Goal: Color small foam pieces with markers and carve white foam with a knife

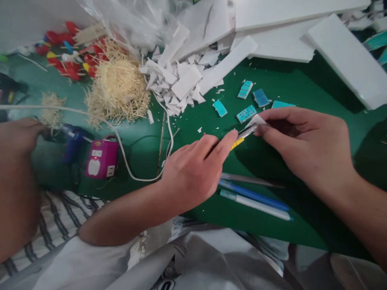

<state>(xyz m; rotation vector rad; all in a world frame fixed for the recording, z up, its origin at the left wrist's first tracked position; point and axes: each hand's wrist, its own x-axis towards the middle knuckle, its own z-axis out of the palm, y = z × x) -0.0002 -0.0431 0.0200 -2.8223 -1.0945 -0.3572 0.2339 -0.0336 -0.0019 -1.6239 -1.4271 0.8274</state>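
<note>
My left hand (193, 165) is closed around a utility knife (237, 143) with a yellow part showing and a metal blade end pointing to the upper right. Between the thumb and fingers of my right hand (314, 141), a small white foam piece (256, 119) is pinched. The blade end lies against or just in front of that piece; exact contact cannot be made out. Beyond my hands lie several small foam blocks with blue and turquoise faces, among them a dotted block (246, 114) and a dark blue block (261, 98).
Three pens, including a blue pen (254, 195), lie below my hands. White foam scraps (184, 78) and boards (272, 40) fill the back. Leftward are a wood-stick pile (117, 84), a magenta power box (101, 159), a white cable (121, 147), a blue glue gun (74, 141) and another person's hand (22, 131).
</note>
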